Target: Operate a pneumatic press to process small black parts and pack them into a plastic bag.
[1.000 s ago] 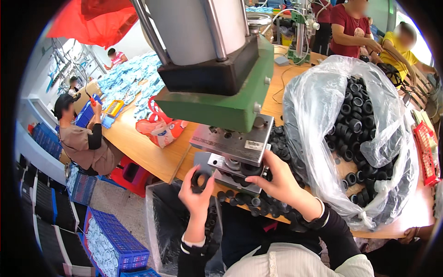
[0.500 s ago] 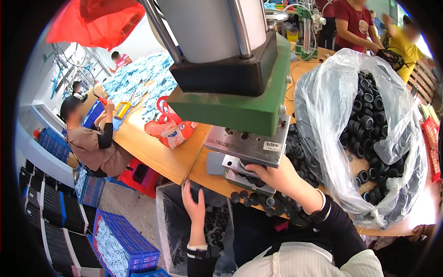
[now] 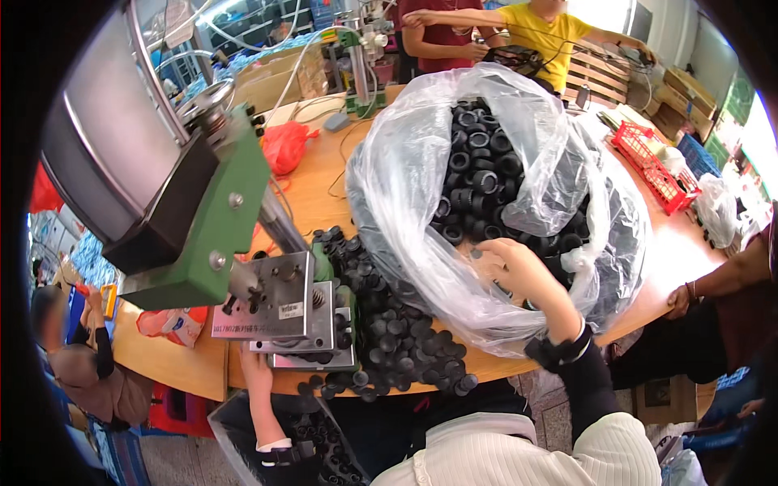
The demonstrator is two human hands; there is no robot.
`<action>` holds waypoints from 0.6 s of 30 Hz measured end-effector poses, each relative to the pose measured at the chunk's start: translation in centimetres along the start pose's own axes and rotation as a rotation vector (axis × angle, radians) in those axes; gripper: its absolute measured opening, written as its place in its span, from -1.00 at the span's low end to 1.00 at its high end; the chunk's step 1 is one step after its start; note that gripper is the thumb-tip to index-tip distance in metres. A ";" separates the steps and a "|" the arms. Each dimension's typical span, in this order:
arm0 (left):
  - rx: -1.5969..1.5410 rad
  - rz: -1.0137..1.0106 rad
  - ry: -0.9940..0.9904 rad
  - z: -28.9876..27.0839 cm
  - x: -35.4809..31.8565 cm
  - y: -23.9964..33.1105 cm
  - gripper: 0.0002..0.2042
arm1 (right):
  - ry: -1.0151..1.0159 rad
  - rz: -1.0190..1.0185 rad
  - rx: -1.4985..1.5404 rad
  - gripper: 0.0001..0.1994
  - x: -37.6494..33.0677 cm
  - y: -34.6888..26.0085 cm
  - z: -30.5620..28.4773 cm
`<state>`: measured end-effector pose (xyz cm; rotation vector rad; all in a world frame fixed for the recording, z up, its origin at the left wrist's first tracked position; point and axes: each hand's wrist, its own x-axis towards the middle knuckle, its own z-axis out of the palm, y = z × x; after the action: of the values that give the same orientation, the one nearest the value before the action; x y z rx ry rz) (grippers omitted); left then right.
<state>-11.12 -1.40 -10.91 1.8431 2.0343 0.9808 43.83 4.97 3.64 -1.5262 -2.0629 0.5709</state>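
Black rubber caps (image 3: 405, 340) lie in a loose heap on the wooden table (image 3: 681, 243), spilling from the mouth of a big clear plastic bag (image 3: 405, 170) stuffed with more of the same. The right hand (image 3: 519, 271) is pushed into the bag's opening, fingers curled down among the caps; whether it has closed on any of them I cannot tell, since the plastic and the palm hide the fingertips. The left hand (image 3: 255, 373) is low at the near table edge, tucked under the metal plate (image 3: 284, 312) of the green press (image 3: 215, 235); it looks loosely curled against the underside, and I cannot see anything in it. Below it sits a dark bin (image 3: 312, 437) holding more caps.

By the look of it, this is the fetching step: the right hand gathers a fresh cap from the bag while the left waits by the press. The next move would call for a firm pinch on one single cap, lifting it clear of the plastic without dragging others off the table, then carrying it left to the press plate, with fingers kept clear of the ram.

Other people work at the far side, and another person's hand (image 3: 685, 300) rests on the table's right edge.
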 end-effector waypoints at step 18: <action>-0.717 0.030 0.433 -1.4 1.7 19.9 -0.65 | 0.118 -0.139 0.059 -0.43 -1.7 -3.3 -0.9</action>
<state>3.57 -0.52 2.65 1.3475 1.5092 1.9316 42.31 2.45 6.04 -1.3377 -2.0246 0.4734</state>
